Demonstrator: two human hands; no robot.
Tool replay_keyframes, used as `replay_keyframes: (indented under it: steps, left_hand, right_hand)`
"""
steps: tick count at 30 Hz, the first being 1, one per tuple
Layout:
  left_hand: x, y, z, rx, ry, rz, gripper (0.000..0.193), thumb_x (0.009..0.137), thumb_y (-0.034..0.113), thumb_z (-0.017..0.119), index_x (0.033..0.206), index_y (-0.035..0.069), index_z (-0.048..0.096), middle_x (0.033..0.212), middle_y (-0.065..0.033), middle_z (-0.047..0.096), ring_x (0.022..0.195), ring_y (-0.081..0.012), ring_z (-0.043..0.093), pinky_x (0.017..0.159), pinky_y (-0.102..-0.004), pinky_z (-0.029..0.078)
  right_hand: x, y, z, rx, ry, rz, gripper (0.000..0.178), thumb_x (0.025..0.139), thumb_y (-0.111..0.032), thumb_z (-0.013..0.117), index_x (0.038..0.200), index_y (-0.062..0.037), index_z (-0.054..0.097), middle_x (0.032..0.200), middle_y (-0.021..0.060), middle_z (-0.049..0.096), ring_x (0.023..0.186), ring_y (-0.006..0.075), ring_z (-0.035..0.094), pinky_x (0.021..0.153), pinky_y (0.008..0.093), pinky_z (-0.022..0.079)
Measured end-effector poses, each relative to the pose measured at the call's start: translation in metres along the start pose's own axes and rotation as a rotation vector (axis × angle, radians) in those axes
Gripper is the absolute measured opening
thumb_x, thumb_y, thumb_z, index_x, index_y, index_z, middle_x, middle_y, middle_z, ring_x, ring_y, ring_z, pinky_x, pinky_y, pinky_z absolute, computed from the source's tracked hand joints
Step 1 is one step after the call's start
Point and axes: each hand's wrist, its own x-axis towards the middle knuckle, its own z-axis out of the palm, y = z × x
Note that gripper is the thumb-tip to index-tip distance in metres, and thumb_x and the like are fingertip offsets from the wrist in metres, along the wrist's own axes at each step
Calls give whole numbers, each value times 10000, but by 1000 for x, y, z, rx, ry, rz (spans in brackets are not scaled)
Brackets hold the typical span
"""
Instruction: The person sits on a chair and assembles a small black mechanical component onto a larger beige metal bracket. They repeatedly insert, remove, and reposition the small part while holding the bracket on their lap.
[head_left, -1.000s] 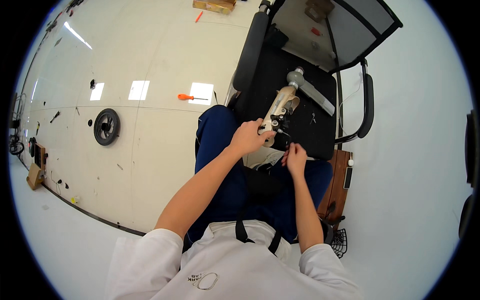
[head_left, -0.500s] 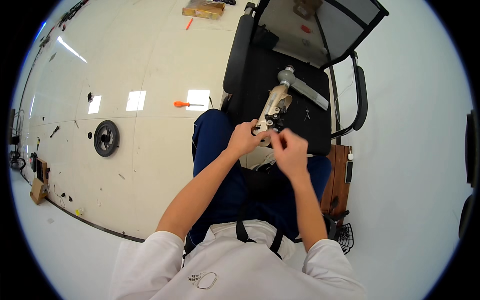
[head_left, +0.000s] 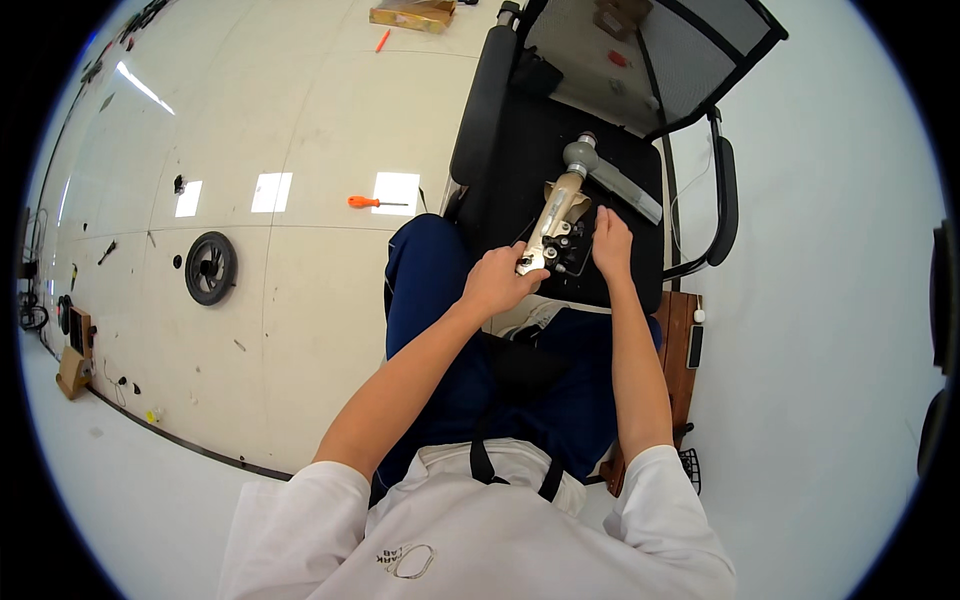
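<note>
On the black chair seat (head_left: pixel 530 140) lies a beige, metallic mechanical part (head_left: pixel 551 208) with a grey rounded joint (head_left: pixel 580 155) at its far end. Black fittings and round bolt heads (head_left: pixel 562 243) sit along its near right side. My left hand (head_left: pixel 497 280) grips the near end of the part, thumb on top. Just right of the fittings, my right hand (head_left: pixel 613 243) is apart from the part, its fingers closed together. A thin dark bent rod shows between hand and fittings; whether the fingers hold it I cannot tell.
A grey tube (head_left: pixel 627 192) lies on the seat beside the joint. Chair armrests (head_left: pixel 480 115) rise on both sides. Left on the floor are an orange-handled screwdriver (head_left: pixel 365 202), a black wheel (head_left: pixel 211 268) and scattered small parts. A wooden box (head_left: pixel 679 345) stands to the right.
My right hand has moved away from the near end of the part, up and to the right. My left hand stays at that end, its grip shifted slightly.
</note>
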Motion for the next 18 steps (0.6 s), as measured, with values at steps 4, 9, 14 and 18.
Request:
replay_keyframes:
  steps: [4, 9, 14, 18]
  left_hand:
    - [0, 5, -1, 60, -5, 20, 500, 857, 430, 738, 1018, -33, 636, 837, -220, 686, 827, -371, 690, 726, -414, 532]
    - [-1, -1, -4, 112, 31, 27, 553, 866, 460, 715, 1126, -22, 637, 926, -211, 695, 903, -371, 686, 768, -435, 542]
    - [1, -6, -10, 94, 23, -5, 627, 861, 474, 709, 1236, -20, 619, 970, -219, 699, 940, -370, 687, 796, -428, 548]
    - [8, -11, -17, -8, -41, -40, 662, 831, 436, 749, 1265, -44, 610, 944, -209, 707, 874, -333, 699, 784, -374, 546]
  right_hand:
    - [-10, 54, 27, 46, 16, 50, 454, 1048, -333, 446, 759, -1, 560, 580, 106, 561, 510, 244, 585, 518, 395, 450]
    - [-40, 42, 38, 411, -133, 496, 405, 1041, -307, 453, 779, -22, 574, 527, 65, 497, 350, 177, 467, 340, 326, 329]
    - [-69, 30, 37, 439, -98, 568, 401, 1049, -298, 435, 784, -23, 559, 535, 49, 470, 378, 157, 471, 352, 322, 324]
    - [-82, 31, 38, 470, -86, 597, 435, 1048, -292, 424, 754, -3, 561, 559, 89, 521, 403, 180, 504, 417, 368, 383]
